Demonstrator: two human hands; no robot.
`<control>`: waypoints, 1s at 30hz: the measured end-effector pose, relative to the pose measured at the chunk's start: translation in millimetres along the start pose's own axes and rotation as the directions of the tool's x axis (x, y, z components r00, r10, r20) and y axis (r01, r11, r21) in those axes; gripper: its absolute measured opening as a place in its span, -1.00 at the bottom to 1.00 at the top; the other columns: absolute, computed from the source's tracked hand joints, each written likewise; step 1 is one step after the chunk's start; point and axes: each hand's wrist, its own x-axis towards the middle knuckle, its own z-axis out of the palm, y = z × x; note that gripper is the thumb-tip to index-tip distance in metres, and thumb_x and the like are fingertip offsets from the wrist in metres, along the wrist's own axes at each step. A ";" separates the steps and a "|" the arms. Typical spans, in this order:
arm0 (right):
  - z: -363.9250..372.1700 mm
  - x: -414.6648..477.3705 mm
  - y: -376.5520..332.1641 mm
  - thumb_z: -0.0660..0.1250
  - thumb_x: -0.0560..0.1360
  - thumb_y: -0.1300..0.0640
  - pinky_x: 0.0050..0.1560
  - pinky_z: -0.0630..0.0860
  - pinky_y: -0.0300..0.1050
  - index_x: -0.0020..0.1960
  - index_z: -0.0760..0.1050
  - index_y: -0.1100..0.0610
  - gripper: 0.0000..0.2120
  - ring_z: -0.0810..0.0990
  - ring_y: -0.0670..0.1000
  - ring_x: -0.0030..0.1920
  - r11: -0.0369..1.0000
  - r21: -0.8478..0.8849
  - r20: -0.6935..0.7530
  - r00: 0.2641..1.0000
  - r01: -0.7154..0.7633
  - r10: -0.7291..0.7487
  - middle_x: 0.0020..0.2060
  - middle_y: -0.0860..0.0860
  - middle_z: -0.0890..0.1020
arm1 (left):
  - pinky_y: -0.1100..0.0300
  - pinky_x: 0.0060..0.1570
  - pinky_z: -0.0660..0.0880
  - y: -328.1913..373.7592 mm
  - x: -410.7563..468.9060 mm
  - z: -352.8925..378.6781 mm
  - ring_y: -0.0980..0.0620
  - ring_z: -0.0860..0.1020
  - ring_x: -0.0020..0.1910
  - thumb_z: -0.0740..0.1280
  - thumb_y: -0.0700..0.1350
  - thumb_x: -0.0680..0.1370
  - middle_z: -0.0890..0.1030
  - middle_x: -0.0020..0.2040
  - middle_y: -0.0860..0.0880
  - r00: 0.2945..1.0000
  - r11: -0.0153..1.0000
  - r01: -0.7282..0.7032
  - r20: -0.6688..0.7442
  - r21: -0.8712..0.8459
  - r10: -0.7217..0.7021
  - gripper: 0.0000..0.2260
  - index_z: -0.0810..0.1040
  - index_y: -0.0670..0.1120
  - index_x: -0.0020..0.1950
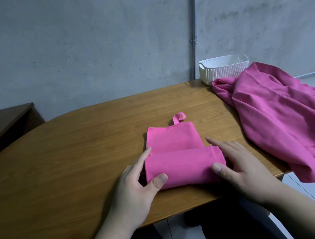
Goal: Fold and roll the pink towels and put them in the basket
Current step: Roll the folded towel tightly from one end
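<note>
A folded pink towel (174,136) lies on the wooden table (81,150), its near end rolled into a thick roll (182,165) and its hanging loop pointing away from me. My left hand (138,182) holds the roll's left end, thumb on top and fingers behind it. My right hand (235,162) holds the right end the same way, index finger stretched forward along the flat part. A white plastic basket (223,68) stands at the far right of the table; nothing shows inside it from here.
A heap of darker pink towels (280,113) lies at the right, touching the basket and hanging over the table's right edge. A dark wooden cabinet (9,119) stands at the left. A grey concrete wall runs behind the table.
</note>
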 end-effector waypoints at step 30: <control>-3.5 11.5 -8.3 0.04 0.51 -0.50 0.09 0.43 -0.21 0.21 0.49 -0.26 -0.52 0.56 -0.19 0.06 0.999 0.034 0.053 0.998 -0.024 0.022 0.00 -0.31 0.61 | 0.19 0.38 0.36 -1.3 3.0 -0.5 0.32 0.40 0.37 0.44 0.39 0.34 0.46 0.32 0.40 0.999 0.999 0.034 0.001 -0.003 -0.034 -0.27 0.29 0.41 0.47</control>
